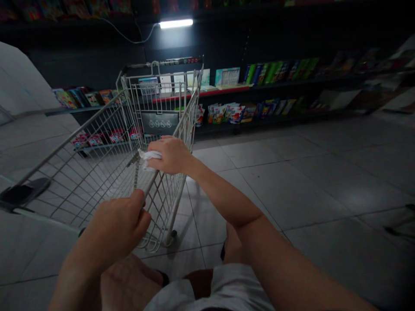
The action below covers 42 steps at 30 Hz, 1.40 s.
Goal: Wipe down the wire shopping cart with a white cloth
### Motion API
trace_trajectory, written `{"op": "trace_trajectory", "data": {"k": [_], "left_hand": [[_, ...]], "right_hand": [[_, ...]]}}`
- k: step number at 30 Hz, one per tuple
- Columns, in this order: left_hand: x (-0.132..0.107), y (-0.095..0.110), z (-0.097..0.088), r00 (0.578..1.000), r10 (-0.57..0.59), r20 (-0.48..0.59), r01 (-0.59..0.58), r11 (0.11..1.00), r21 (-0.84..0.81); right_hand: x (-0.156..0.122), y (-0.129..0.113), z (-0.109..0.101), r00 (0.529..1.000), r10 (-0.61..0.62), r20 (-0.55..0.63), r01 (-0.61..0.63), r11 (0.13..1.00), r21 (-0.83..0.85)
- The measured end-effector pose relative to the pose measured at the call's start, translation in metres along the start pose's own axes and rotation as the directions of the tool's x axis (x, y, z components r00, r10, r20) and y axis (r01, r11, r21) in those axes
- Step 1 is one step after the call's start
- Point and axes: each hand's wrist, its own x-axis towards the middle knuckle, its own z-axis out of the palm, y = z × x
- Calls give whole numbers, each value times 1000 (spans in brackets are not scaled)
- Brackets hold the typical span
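Observation:
A wire shopping cart [181, 190] stands before me, its long side rail running away from me. My left hand [116, 224] is closed around the near part of that rail. Farther along, my right hand [171, 154] presses a crumpled white cloth or tissue [149, 159] against the same rail, fingers curled over it. Part of the cloth sticks out to the left of the fingers, and the rest is hidden under the hand. Inside the basket, a grey panel with round symbols [158, 124] is fixed at the far end.
Dark shelves [279, 88] with books and colourful packets [227, 113] line the far side. A lit tube lamp [176, 23] hangs above with a white cable. Grey floor tiles [311, 172] stretch to the right. The cart's handle [24, 192] is at the left.

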Motion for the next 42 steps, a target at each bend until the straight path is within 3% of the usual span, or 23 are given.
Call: {"op": "trace_trajectory", "data": {"k": [2, 5, 8, 11, 14, 17, 19, 21, 24, 27, 28, 30, 34, 37, 40, 42], "left_hand": [[-8, -8, 4, 1000, 1, 20, 0, 999, -46], [-18, -18, 11, 999, 38, 14, -36, 991, -131], [-21, -28, 18, 996, 92, -9, -92, 977, -195], [-17, -38, 21, 991, 129, -40, -134, 971, -200], [-9, -46, 19, 988, 147, -49, -153, 973, -174], [-3, -49, 14, 989, 147, -25, -149, 975, -165], [-1, -48, 10, 990, 138, 0, -136, 976, -168], [0, -46, 6, 992, 123, 20, -118, 978, -170], [2, -46, 3, 994, 108, 35, -101, 980, -171], [5, -49, 2, 993, 113, 21, -108, 978, -177], [5, -50, 2, 993, 115, 15, -110, 977, -185], [7, -52, 2, 993, 118, 9, -114, 972, -205], [9, -54, 3, 991, 137, 1, -134, 964, -228], [10, -58, 4, 989, 145, -9, -143, 963, -230], [10, -65, 4, 990, 137, -8, -135, 957, -255], [9, -68, 0, 993, 115, -3, -112, 959, -259]], "right_hand": [[10, 19, -1, 999, 48, -20, -48, 999, -10], [35, 78, -5, 976, 196, -98, -199, 980, -24], [60, 145, -8, 936, 289, -203, -299, 954, -17], [67, 181, 0, 869, 332, -367, -341, 939, 42], [57, 176, 23, 691, 358, -628, -332, 929, 164], [41, 140, 48, 496, 382, -780, -274, 921, 277], [28, 109, 64, 435, 441, -785, -233, 898, 374], [8, 78, 85, 408, 481, -776, -180, 876, 448], [-40, 45, 128, 429, 462, -777, -134, 882, 451], [-86, 33, 157, 558, 459, -691, -169, 879, 447], [-94, 33, 157, 596, 463, -656, -174, 872, 457], [-91, 32, 139, 627, 453, -633, -150, 868, 473], [-50, 25, 97, 574, 344, -743, -41, 918, 394], [-53, 18, 116, 567, 297, -768, -22, 938, 346], [-89, 11, 156, 666, 332, -668, -84, 923, 375], [-103, 4, 164, 725, 375, -577, -137, 901, 412]]}}
